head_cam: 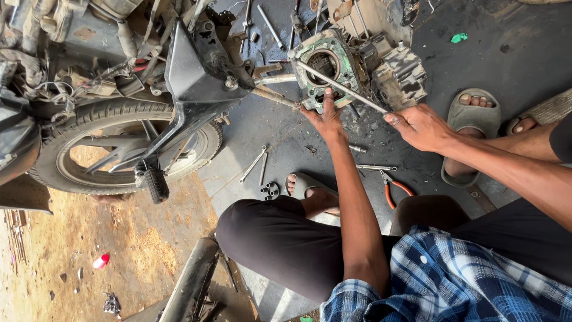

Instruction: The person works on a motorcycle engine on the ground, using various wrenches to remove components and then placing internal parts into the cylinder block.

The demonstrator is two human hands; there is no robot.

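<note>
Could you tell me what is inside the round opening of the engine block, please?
A dark bore with metal parts shows inside the engine block. The long rod crosses its front, and the left hand covers its lower edge.
</note>
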